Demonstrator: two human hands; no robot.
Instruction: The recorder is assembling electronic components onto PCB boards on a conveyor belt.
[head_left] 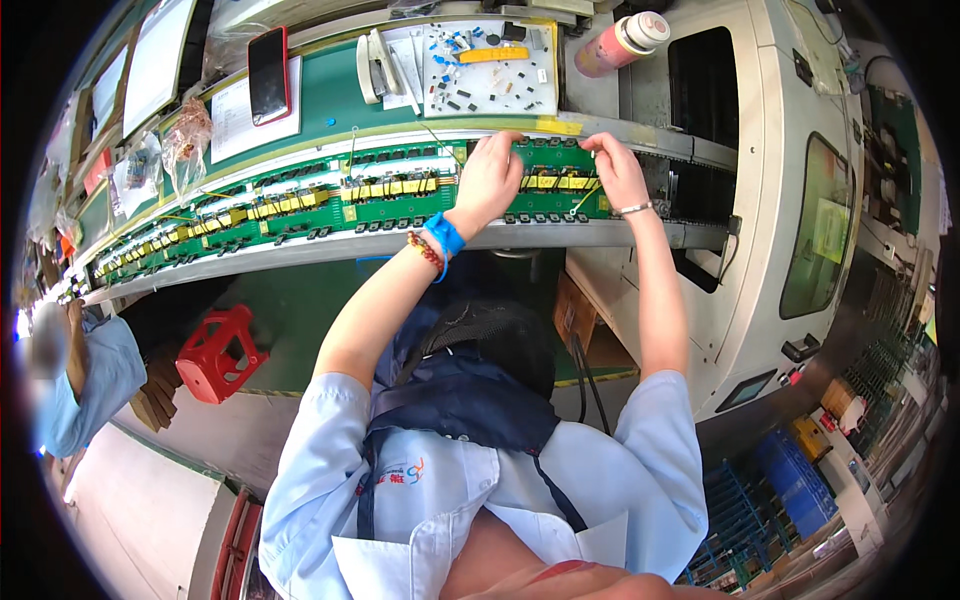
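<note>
A long row of green circuit boards [390,208] with yellow transformers and black parts lies in a metal rail conveyor. My left hand [488,180] is over the rightmost circuit board [545,203], around its left end, with fingers curled down near the far rail. What these fingers hold, if anything, is hidden. At the right end of the same board is my right hand [621,175], its fingers bent and drawn together near the far rail. Anything between those fingertips is too small to make out. A blue band circles my left wrist, a bracelet my right.
Behind the rail are a white tray [440,90] of loose components, a pink bottle [615,48], a white tape dispenser [377,68] and a red-edged phone [268,75]. A large pale machine [745,300] stands right. Left are a red stool [222,352] and another person [95,370].
</note>
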